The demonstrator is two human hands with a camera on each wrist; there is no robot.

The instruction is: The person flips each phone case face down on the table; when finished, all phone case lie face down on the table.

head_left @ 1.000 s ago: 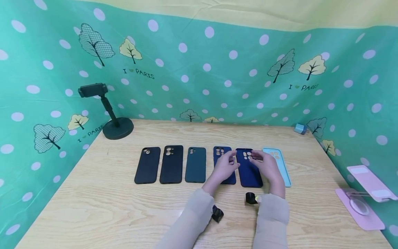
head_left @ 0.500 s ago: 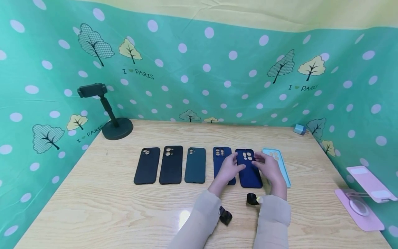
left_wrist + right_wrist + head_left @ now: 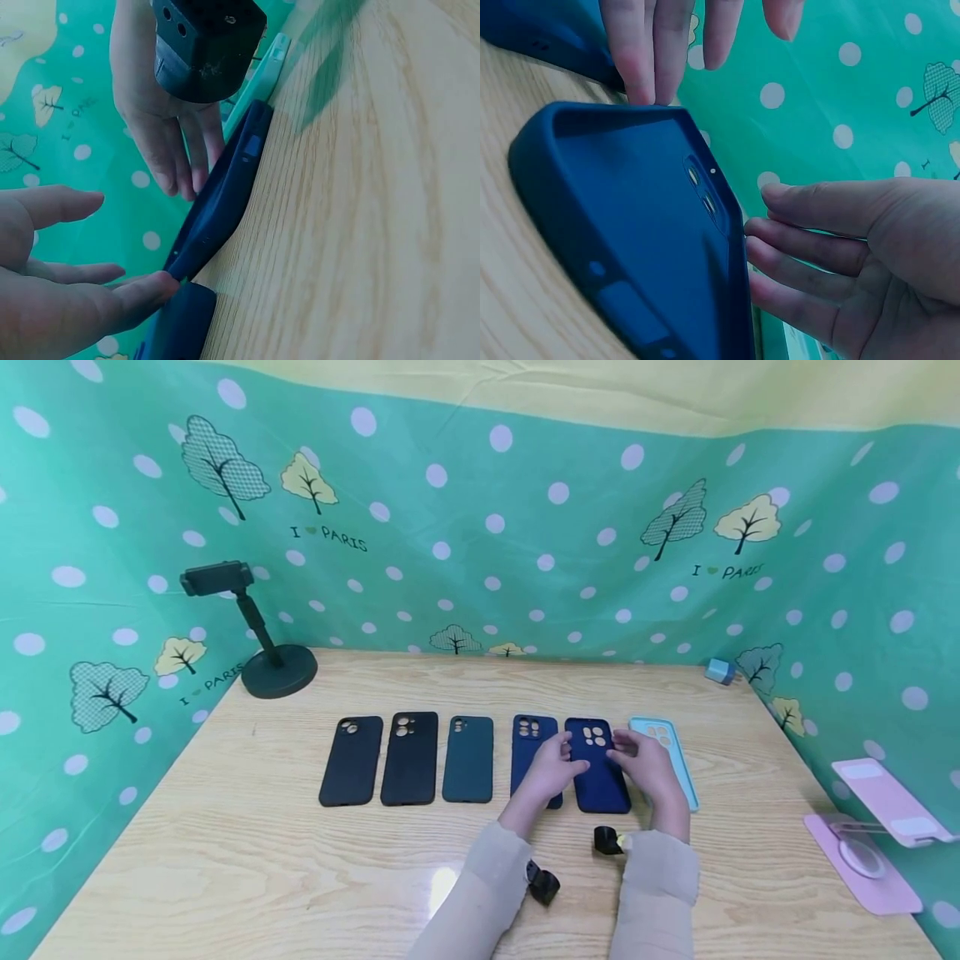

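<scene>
Both hands meet at the centre of the head view over a navy case [image 3: 597,766], the fifth in a row of six phone cases lying across the middle of a wooden bench [image 3: 225,860]. Left hand [image 3: 555,768] has straight, relaxed fingers; its fingertips [image 3: 154,289] touch the left edge of the navy case near the top, and it grips nothing. Right hand [image 3: 647,767] is also open, fingers straight, its fingertips [image 3: 761,251] against the right edge of the same case. In the right wrist view the case's far end looks slightly raised off the wood. Just left of it lies a second blue case [image 3: 531,752], partly under the left hand. Just right of it lies a light blue case [image 3: 672,752], partly behind the right hand. Further left in the row sit a dark green case [image 3: 468,758] and two black cases [image 3: 380,760]. A black phone stand [image 3: 258,635] sits at the bench's upper left. A pink stand [image 3: 873,827] sits at the right edge. A small blue cube [image 3: 720,671] rests at the far right corner. Green cloth [image 3: 480,543] with white dots and trees forms the backdrop.
</scene>
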